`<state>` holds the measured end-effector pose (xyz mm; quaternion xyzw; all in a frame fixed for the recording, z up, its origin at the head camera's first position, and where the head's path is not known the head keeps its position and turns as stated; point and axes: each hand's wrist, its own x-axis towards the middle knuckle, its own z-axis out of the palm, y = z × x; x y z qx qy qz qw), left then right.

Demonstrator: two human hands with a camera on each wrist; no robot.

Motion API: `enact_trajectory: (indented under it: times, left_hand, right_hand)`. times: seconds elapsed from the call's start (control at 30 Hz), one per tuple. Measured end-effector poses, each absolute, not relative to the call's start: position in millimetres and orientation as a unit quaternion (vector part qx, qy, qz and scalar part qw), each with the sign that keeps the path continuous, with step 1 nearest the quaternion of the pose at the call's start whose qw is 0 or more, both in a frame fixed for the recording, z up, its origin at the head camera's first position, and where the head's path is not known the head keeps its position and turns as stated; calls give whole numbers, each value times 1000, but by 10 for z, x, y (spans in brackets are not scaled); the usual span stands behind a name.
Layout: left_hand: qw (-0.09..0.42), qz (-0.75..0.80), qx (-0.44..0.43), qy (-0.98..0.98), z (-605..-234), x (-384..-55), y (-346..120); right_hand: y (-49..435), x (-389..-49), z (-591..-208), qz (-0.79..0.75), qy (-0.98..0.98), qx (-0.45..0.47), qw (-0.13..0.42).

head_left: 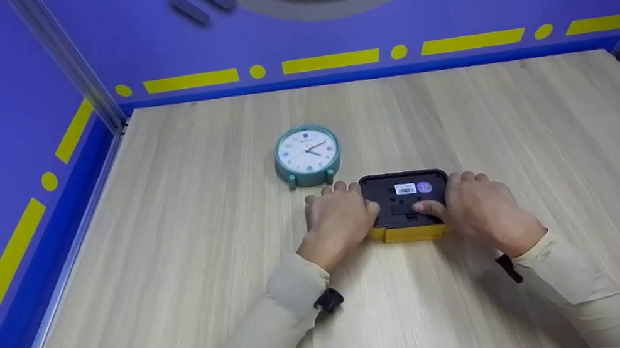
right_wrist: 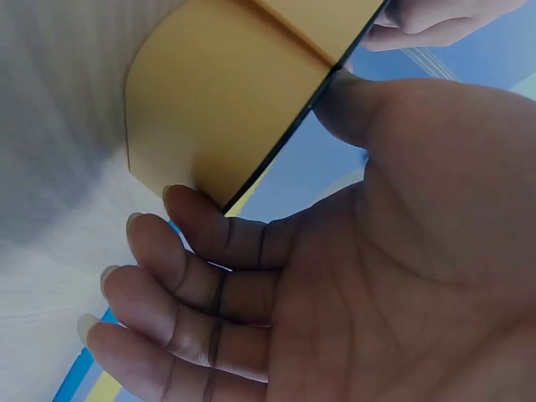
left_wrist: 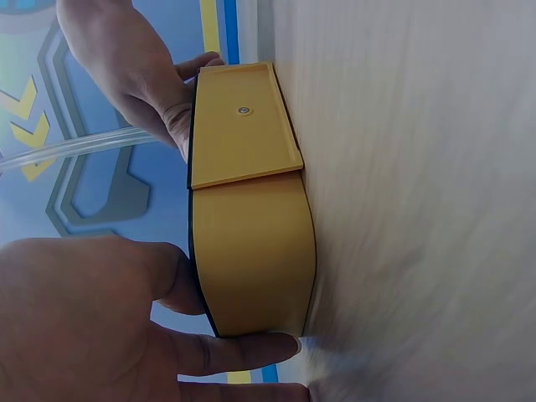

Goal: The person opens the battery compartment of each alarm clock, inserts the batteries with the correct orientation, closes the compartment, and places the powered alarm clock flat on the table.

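Observation:
A yellow desk clock [head_left: 416,233] lies with its black back [head_left: 380,190] facing up, showing a white label, a round sticker and a battery cover. My left hand [head_left: 338,215] grips its left end, thumb on the back's edge and fingers along the side. At the other end my right hand [head_left: 485,210] holds the clock, its thumb laid over the back near the battery cover. The left wrist view shows the yellow casing [left_wrist: 251,251] between thumb and index finger. In the right wrist view the right hand's [right_wrist: 335,276] fingers curve beside the casing. The clock's front is hidden.
A round teal alarm clock [head_left: 307,152] with a white dial rests face up, just beyond my left hand. The light wooden table [head_left: 191,188] meets blue-purple walls [head_left: 324,37] at the back and sides, with metal posts [head_left: 73,62] at the corners.

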<state>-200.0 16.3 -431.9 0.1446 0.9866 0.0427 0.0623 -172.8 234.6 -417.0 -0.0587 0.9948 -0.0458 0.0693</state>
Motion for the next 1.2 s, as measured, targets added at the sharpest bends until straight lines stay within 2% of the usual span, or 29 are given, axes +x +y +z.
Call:
enact_trajectory:
  times: [0.87, 1.2]
  left_hand:
    - [72, 38, 143, 986, -4327, -2014, 175]
    - [57, 41, 143, 987, -4332, -2000, 167]
  right_hand:
    - [2329, -1721, -4177, -25, 995, -60, 79]
    - [2312, -1669, -4198, -1, 997, -79, 24]
